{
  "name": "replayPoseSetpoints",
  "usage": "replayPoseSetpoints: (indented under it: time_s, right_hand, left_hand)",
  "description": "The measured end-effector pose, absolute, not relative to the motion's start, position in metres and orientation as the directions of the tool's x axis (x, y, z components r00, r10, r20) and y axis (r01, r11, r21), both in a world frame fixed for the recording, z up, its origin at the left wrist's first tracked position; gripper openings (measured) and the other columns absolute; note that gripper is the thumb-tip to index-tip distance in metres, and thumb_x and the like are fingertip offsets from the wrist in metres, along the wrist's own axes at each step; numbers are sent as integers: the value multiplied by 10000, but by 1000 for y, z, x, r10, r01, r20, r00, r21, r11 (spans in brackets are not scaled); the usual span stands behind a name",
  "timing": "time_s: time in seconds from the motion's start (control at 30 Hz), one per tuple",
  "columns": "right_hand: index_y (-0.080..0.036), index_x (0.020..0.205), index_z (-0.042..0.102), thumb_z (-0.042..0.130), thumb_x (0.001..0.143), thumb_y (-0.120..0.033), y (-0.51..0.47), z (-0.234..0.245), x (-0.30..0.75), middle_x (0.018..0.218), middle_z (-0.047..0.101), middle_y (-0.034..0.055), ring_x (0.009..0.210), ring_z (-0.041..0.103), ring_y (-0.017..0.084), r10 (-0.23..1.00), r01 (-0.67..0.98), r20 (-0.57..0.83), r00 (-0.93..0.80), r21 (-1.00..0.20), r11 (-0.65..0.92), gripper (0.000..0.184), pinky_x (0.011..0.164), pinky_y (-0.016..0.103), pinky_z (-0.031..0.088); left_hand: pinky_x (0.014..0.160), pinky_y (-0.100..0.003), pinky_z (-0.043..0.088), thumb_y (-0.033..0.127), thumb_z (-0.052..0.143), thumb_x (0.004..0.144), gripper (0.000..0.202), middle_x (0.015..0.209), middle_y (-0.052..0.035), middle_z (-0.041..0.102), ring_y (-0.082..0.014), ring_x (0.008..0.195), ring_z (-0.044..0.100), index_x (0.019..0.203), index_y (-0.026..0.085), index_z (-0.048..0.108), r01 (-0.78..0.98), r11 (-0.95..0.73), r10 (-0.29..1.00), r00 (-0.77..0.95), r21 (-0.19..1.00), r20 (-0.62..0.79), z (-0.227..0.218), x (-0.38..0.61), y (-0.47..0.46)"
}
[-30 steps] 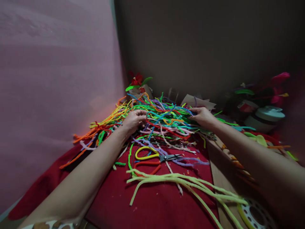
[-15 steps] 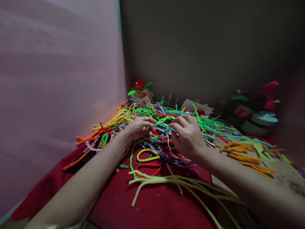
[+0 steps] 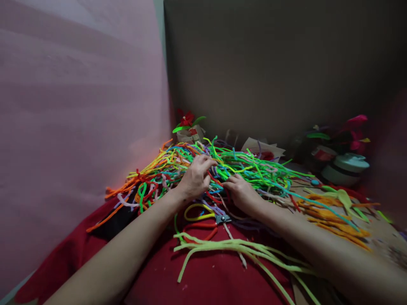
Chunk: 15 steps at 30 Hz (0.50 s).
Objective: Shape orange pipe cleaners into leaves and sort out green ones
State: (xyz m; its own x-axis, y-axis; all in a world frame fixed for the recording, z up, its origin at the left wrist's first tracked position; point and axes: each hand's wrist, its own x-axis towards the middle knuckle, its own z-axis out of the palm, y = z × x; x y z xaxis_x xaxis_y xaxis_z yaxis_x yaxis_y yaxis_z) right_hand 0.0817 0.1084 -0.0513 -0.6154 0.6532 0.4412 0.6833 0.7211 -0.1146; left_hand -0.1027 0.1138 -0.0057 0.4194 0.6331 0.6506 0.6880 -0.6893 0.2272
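A tangled heap of coloured pipe cleaners point(image 3: 254, 165) lies in front of me, and both hands work in its near side. My left hand point(image 3: 197, 176) is closed with bent fingers around a red pipe cleaner point(image 3: 215, 179). That strand slants down to my right hand point(image 3: 243, 192), whose fingertips are pinched on its other end. Just below the hands lie scissors point(image 3: 201, 218) with one yellow and one red handle loop, their blades partly covered by strands. A bunch of pale yellow pipe cleaners point(image 3: 229, 245) rests nearer to me on the red cloth point(image 3: 203, 281).
Orange pipe cleaners point(image 3: 333, 212) lie at the right, near a pale lidded pot point(image 3: 348, 167). A red flower point(image 3: 187, 118) stands behind the heap, and a pink flower point(image 3: 358, 123) at the far right. White paper point(image 3: 262, 146) lies at the back. A pink wall point(image 3: 95, 106) borders the left.
My left hand has shifted slightly right and its fingers are raised. My right hand has moved lower, its fingers drawn together. More of the scissors' pivot shows.
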Motion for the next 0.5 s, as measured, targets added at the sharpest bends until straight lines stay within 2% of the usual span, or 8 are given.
replayPoseSetpoints:
  time_s: [0.07, 0.13, 0.2, 0.3, 0.37, 0.43, 0.5]
  right_hand:
    - [-138, 896, 672, 462, 781, -45, 106, -57, 82, 790, 604, 92, 829, 462, 203, 642, 670, 445, -624, -117, 733, 257, 728, 302, 404]
    - [-136, 892, 672, 496, 781, -93, 103, -59, 83, 781, 601, 94, 819, 468, 205, 633, 662, 439, -638, -107, 742, 213, 730, 309, 407]
    - [-138, 901, 672, 524, 783, -157, 99, -56, 84, 775, 604, 92, 795, 481, 203, 608, 632, 445, -657, -113, 766, 190, 734, 318, 414]
    - [-157, 878, 673, 497, 798, -154, 94, -40, 87, 776, 616, 73, 759, 517, 175, 581, 563, 507, -637, -209, 799, 194, 718, 296, 431]
    - [-167, 837, 669, 464, 800, -114, 98, -23, 93, 794, 621, 65, 774, 534, 163, 589, 547, 596, -546, -279, 789, 215, 711, 278, 437]
    - [-161, 839, 663, 478, 785, -125, 110, -9, 102, 866, 619, 77, 856, 526, 187, 596, 620, 693, -406, -270, 737, 197, 788, 309, 425]
    - [-144, 955, 645, 485, 765, -131, 128, -4, 111, 973, 593, 106, 964, 491, 227, 679, 801, 704, -209, -275, 531, 249, 853, 344, 391]
  left_hand:
    - [949, -377, 382, 28, 436, 730, 433, 1124, -93, 502, -198, 1084, 430, 1129, 161, 540, 698, -709, 576, 495, 97, 651, -11, -98, 114]
    - [967, -418, 360, 117, 470, 790, 381, 1193, -108, 480, -226, 1121, 397, 1161, 176, 532, 735, -678, 591, 545, 1, 594, -19, -96, 118]
    - [930, -455, 375, 227, 490, 824, 290, 1167, -106, 507, -252, 1090, 405, 1097, 194, 582, 777, -625, 650, 569, -72, 504, -28, -98, 123]
    - [827, -445, 421, 326, 478, 844, 250, 1055, -98, 558, -261, 1006, 429, 1001, 204, 629, 801, -582, 715, 585, -136, 383, -36, -102, 128]
    - [796, -421, 429, 327, 483, 844, 254, 1029, -97, 560, -257, 988, 425, 1014, 205, 626, 808, -571, 733, 581, -146, 353, -36, -104, 128]
    - [787, -397, 430, 324, 495, 839, 257, 1028, -99, 553, -247, 980, 419, 1028, 203, 621, 812, -569, 741, 575, -131, 348, -36, -104, 127]
    - [786, -376, 430, 325, 507, 834, 257, 1018, -98, 542, -233, 961, 419, 1027, 200, 620, 815, -568, 746, 567, -111, 349, -34, -105, 127]
